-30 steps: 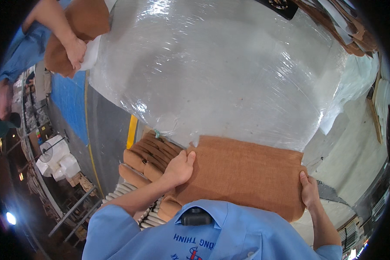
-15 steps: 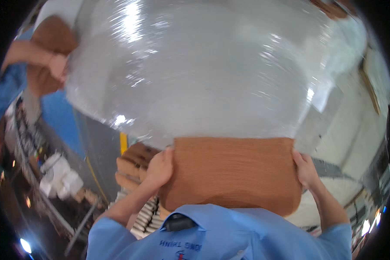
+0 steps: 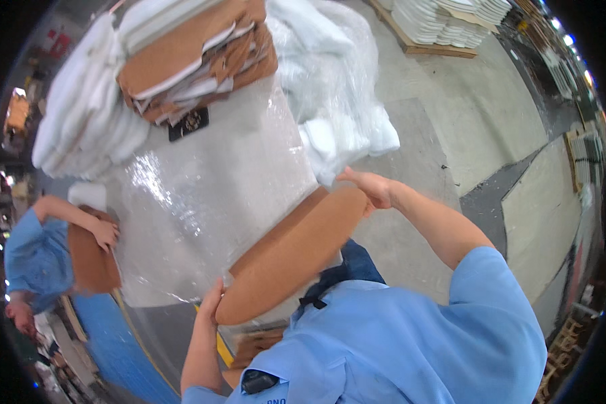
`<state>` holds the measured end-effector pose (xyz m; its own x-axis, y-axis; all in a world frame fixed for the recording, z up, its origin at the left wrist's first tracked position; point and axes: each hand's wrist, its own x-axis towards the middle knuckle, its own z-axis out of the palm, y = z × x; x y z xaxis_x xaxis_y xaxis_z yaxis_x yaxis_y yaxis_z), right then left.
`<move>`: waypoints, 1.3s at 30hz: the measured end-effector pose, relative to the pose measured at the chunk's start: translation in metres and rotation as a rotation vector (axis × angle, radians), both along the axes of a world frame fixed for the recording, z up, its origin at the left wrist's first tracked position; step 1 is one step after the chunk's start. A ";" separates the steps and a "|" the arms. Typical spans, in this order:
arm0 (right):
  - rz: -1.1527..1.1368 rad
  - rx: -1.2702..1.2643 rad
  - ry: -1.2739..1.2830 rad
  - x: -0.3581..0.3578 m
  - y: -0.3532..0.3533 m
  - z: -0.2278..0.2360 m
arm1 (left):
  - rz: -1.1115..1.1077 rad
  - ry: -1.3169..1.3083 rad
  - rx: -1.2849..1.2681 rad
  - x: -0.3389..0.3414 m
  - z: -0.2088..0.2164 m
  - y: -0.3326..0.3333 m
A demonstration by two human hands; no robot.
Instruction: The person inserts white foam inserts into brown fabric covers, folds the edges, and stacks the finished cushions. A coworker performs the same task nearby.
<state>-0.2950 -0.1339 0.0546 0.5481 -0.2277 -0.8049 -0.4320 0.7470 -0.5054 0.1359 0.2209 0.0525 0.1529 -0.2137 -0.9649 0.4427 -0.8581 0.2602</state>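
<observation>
Gripping a brown board (image 3: 296,252) by both short ends, my left hand (image 3: 212,304) clasps its low end and my right hand (image 3: 374,188) its raised far end; it lies slantwise against the near edge of the plastic-wrapped surface (image 3: 209,195), equally near both hands.

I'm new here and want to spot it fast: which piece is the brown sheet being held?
Start at the big plastic-wrapped block. Against its near edge leans a brown cardboard sheet, gripped by the left hand and right hand. Unlike the co-worker's brown sheet, it is longer and tilted.
</observation>
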 end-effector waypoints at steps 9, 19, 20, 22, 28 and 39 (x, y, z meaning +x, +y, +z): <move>-0.306 -0.141 -0.058 0.008 0.056 0.000 | 0.175 0.038 -0.402 -0.018 0.072 -0.019; -0.332 -0.217 0.005 0.020 0.062 -0.017 | 0.234 -0.001 -0.437 -0.029 0.074 -0.010; -0.337 -0.215 0.019 0.017 0.061 -0.022 | 0.226 -0.012 -0.445 -0.031 0.071 -0.012; -0.333 -0.206 0.041 0.013 0.058 -0.029 | 0.213 -0.028 -0.460 -0.034 0.067 -0.009; -0.218 -0.183 0.034 0.009 0.052 -0.029 | 0.318 0.022 -0.461 -0.037 0.049 0.017; -0.239 -0.344 -0.115 0.036 0.032 0.046 | 0.423 -0.178 -0.865 -0.065 0.069 0.060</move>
